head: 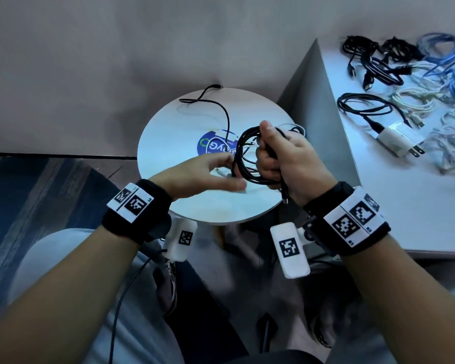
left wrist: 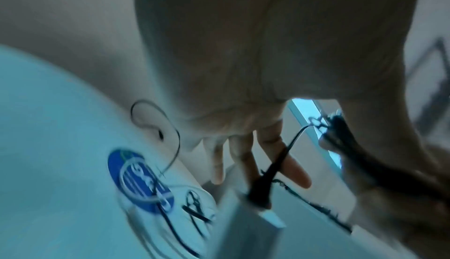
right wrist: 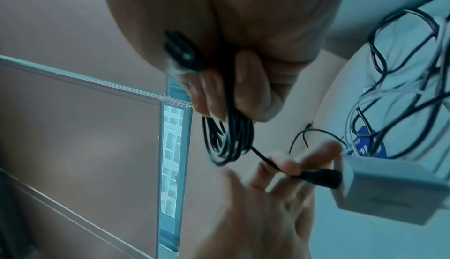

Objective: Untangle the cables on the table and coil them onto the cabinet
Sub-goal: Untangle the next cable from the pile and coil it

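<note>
- The right hand (head: 286, 161) is curled into a fist round a black cable coil (head: 247, 158), thumb up, holding the loops above the round white table (head: 168, 127).
- One plug end of that cable hangs below the fist, near the wrist.
- The left hand (head: 202, 177) is spread, fingers loosely straight, reaching towards the coil from the left; it grips nothing that can be seen.
- The other end of the coiled cable runs past the left fingers (left wrist: 292, 169) to a white charger block (right wrist: 389, 188) lying on the table — whether the fingers touch the cord cannot be told, as the view is blurred.
- A blue round sticker (head: 210, 145) sits on the tabletop; its white lettering is partly covered by cables and cannot be read in full.
- More cables, black and white, lie loose on the table; one thin black cable (head: 216, 103) trails to the far edge.
- To the right, the white cabinet top (head: 392, 193) carries coiled cables (head: 405, 64) in black, white and blue, and a white wall plug (head: 397, 140) with metal prongs.
- Both wrists wear black bands with black-and-white square code tags.
- Only the right wrist view shows the plug seated in the charger block — the head view hides it behind the left hand.
</note>
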Motion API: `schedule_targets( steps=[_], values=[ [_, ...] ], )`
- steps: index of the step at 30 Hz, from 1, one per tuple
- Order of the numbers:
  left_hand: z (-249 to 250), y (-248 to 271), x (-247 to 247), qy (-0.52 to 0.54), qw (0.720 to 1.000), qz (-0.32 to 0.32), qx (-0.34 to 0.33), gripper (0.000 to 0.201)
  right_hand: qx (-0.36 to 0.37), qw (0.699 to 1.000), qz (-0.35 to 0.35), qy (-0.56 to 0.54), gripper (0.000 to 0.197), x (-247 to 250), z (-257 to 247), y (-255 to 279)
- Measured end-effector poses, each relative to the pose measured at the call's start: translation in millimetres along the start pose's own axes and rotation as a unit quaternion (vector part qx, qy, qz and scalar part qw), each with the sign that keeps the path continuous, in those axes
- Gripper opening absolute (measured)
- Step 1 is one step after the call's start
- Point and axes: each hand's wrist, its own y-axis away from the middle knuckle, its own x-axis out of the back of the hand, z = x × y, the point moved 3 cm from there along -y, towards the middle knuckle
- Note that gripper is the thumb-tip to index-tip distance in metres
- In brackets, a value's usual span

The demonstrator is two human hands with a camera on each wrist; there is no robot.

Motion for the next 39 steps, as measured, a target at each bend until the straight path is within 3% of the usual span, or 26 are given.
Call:
schedule_targets(
  steps=[3, 5, 8, 11, 14, 18, 22, 30, 39],
  values=[
    [-8.0, -0.8, 5.3, -0.115, 0.993, 0.018, 0.022, 0.034, -0.003, 0.999, -0.001, 0.049, 0.036, 6.1, 0.4, -0.2],
    [-7.4, -1.2, 9.4, -0.098, 0.994, 0.043, 0.027, 0.021, -0.009, 0.997, 0.013, 0.069, 0.035, 11.0, 3.3, -2.4],
    [-2.2, 1.0, 23.0, 0.068, 0.994, 0.091, 0.0, 0.019, 0.017, 0.992, 0.038, 0.118, 0.033, 15.7, 4.9, -7.1],
    [5.2, 1.1, 26.7, 0.303, 0.947, 0.103, -0.038, 0.027, 0.031, 0.961, 0.066, 0.266, 0.036, 16.0, 9.6, -7.3],
    [9.4, -0.3, 21.0, 0.382, 0.913, 0.127, -0.065, 0.023, 0.009, 0.975, 0.047, 0.216, 0.03, 2.5, 19.4, -6.0],
    [15.7, 0.8, 16.5, 0.261, 0.939, 0.196, -0.107, 0.02, -0.068, 0.994, 0.054, 0.061, 0.031, -6.5, 23.1, -4.3],
    [19.9, 4.8, 17.9, 0.178, 0.946, 0.233, -0.136, 0.023, -0.078, 0.996, 0.043, -0.027, 0.025, -8.6, 18.5, -1.9],
    [16.1, 4.3, 11.7, 0.185, 0.969, 0.14, -0.082, 0.038, -0.077, 0.996, 0.034, -0.011, 0.033, -8.3, 25.1, -4.9],
    [19.3, 6.9, 19.7, 0.169, 0.978, 0.103, -0.062, 0.038, -0.109, 0.994, -0.023, 0.023, 0.036, -5.6, 27.0, -3.0]
  ],
)
